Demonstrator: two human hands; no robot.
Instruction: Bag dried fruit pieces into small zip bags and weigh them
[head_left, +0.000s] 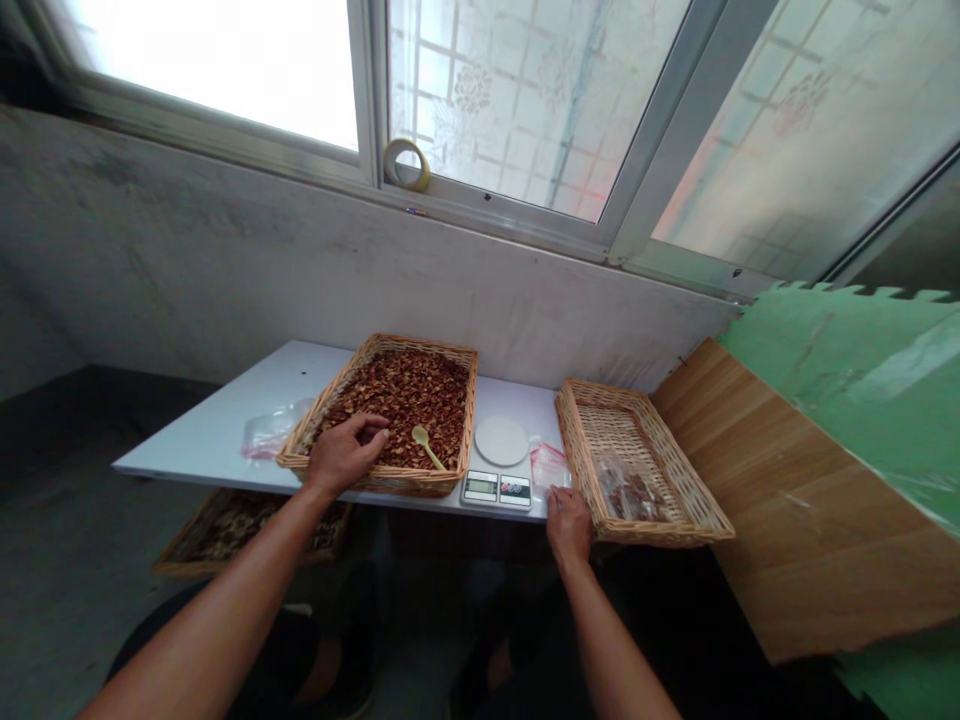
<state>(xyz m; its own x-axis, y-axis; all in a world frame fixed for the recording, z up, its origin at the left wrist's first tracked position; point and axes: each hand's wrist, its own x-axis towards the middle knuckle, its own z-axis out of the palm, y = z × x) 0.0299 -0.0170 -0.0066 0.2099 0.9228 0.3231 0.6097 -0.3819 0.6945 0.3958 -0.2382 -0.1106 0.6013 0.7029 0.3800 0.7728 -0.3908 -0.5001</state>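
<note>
Currently, the left hand [345, 455] curves, fingers loosely bent, over dark-brown dried pieces [416, 400] in a rectangular wicker tray [382, 481], near a yellow plastic spoon [427, 447]. The right hand [568, 525] sits just below a small clear plastic bag [549, 467]; any pinch cannot be determined. A white digital scale [496, 490] stands between the tray and a second wicker tray [600, 400].

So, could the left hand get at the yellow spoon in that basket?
Probably yes: the left hand is already over the wicker basket, close beside the yellow spoon. Only a stretch of brown pieces seems to lie between them, so the way looks free.
</note>
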